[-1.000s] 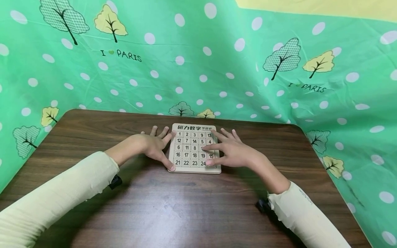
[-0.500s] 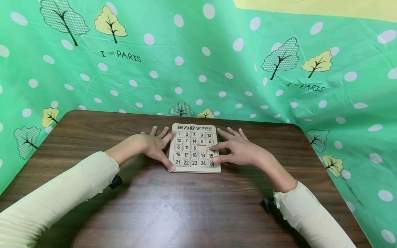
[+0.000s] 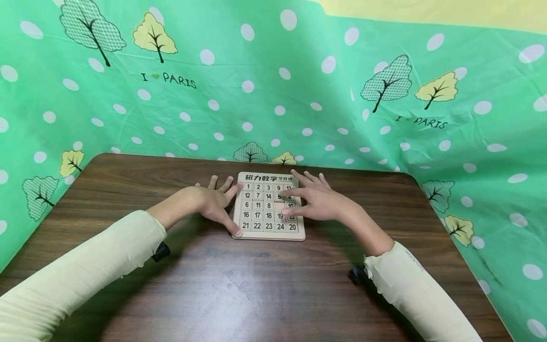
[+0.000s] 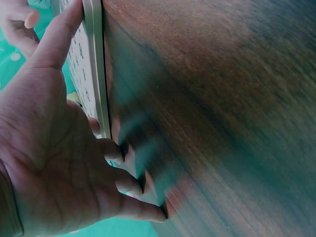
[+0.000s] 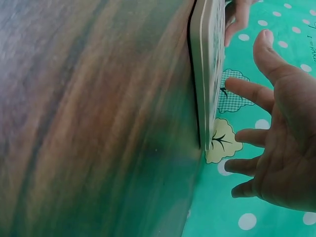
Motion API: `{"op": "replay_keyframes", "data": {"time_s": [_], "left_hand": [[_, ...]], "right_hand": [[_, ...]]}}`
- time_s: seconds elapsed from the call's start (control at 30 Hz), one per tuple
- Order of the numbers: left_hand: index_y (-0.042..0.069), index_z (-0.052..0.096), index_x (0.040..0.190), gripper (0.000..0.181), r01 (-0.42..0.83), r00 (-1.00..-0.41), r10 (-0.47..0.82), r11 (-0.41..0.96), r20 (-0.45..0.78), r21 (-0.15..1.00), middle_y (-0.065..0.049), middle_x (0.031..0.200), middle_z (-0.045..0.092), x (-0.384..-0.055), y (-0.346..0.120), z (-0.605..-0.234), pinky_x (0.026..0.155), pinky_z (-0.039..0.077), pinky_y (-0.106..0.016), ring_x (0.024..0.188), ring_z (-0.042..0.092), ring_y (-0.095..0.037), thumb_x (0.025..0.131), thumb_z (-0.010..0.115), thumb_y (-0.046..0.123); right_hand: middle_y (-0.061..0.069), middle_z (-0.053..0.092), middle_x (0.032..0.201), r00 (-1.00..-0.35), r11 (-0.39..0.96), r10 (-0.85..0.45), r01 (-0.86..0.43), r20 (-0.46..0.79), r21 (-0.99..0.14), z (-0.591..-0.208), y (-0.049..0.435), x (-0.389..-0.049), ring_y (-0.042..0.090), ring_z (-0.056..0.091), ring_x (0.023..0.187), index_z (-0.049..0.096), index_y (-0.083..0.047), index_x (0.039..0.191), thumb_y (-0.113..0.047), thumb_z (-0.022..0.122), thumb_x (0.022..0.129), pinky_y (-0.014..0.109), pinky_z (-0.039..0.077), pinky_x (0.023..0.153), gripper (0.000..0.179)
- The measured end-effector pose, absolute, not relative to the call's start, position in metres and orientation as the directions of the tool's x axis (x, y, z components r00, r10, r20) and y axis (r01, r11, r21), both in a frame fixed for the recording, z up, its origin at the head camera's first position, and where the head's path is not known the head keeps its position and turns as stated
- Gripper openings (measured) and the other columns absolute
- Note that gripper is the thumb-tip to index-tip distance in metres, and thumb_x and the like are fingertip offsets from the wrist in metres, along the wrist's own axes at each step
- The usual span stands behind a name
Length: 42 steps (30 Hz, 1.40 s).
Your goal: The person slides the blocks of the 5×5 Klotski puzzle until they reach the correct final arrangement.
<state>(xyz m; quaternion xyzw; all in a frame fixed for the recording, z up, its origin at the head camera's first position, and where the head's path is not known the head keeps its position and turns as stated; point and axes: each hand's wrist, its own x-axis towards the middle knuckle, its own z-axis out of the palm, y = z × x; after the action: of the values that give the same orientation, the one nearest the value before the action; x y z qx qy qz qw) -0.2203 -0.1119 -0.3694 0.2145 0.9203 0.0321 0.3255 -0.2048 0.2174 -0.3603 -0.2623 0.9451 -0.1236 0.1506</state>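
A pale number sliding puzzle (image 3: 267, 235) lies flat on the dark wooden table. Its bare slot sits in the third row, between tile 8 (image 3: 268, 205) and tile 10 (image 3: 290, 205). My left hand (image 3: 210, 202) steadies the puzzle's left side, thumb on the near corner and index finger by the upper edge, its other fingers spread on the table. My right hand (image 3: 319, 199) reaches over from the right with fingers extended. Its index fingertip is at tile 5 (image 3: 277, 198), just above the slot; the thumb hovers near tile 19 (image 3: 279, 216). Some right-column tiles are partly covered.
Behind the table (image 3: 239, 285) hangs a green dotted cloth (image 3: 265, 52) printed with trees. A dark wrist strap piece (image 3: 160, 252) shows below the left sleeve, and another dark piece (image 3: 357, 275) below the right sleeve.
My right hand first drew back rightward, uncovering the bare slot, then moved left and up, taking the index fingertip from the third row to tile 5. My left hand has stayed put.
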Motion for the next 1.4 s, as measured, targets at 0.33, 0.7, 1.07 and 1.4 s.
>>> {"op": "replay_keyframes", "data": {"time_s": [0.33,0.7,1.07,1.4], "left_hand": [[0.027,-0.015,0.182,0.153,0.376,-0.697,0.414,0.906,-0.586,0.192,-0.016,0.189,-0.022,-0.22,-0.111,-0.368,0.131,0.002,-0.089,0.172,-0.021,-0.056,0.079,0.077,0.093],[0.026,-0.014,0.182,0.153,0.371,-0.697,0.414,0.907,-0.586,0.2,-0.017,0.189,-0.02,-0.221,-0.11,-0.366,0.131,0.002,-0.089,0.172,-0.019,-0.057,0.08,0.078,0.092],[0.025,-0.014,0.182,0.153,0.368,-0.694,0.409,0.909,-0.592,0.197,-0.016,0.189,-0.021,-0.22,-0.111,-0.367,0.13,0.002,-0.09,0.172,-0.02,-0.057,0.08,0.078,0.092],[0.025,-0.014,0.182,0.153,0.374,-0.697,0.413,0.907,-0.586,0.195,-0.017,0.189,-0.021,-0.221,-0.111,-0.367,0.13,0.003,-0.09,0.171,-0.02,-0.058,0.08,0.078,0.092]], "right_hand": [[0.019,0.02,0.189,-0.782,0.806,-0.573,-0.484,-0.246,-0.341,-0.359,0.217,-0.194,0.056,0.009,0.175,0.079,-0.033,0.146,-0.062,0.074,0.104,0.083,-0.001,0.135,0.051],[0.02,0.019,0.189,-0.829,0.844,-0.515,-0.445,-0.218,-0.3,-0.355,0.235,-0.2,0.057,0.011,0.174,0.074,-0.029,0.152,-0.064,0.073,0.105,0.083,-0.003,0.135,0.059],[0.02,0.02,0.189,-0.81,0.836,-0.532,-0.457,-0.246,-0.304,-0.36,0.222,-0.205,0.058,0.011,0.174,0.068,-0.032,0.159,-0.066,0.071,0.104,0.083,0.0,0.135,0.064],[0.024,0.02,0.188,-0.823,0.84,-0.523,-0.452,-0.223,-0.301,-0.362,0.226,-0.214,0.061,0.014,0.172,0.065,-0.031,0.161,-0.068,0.068,0.105,0.084,0.002,0.135,0.068]]}}
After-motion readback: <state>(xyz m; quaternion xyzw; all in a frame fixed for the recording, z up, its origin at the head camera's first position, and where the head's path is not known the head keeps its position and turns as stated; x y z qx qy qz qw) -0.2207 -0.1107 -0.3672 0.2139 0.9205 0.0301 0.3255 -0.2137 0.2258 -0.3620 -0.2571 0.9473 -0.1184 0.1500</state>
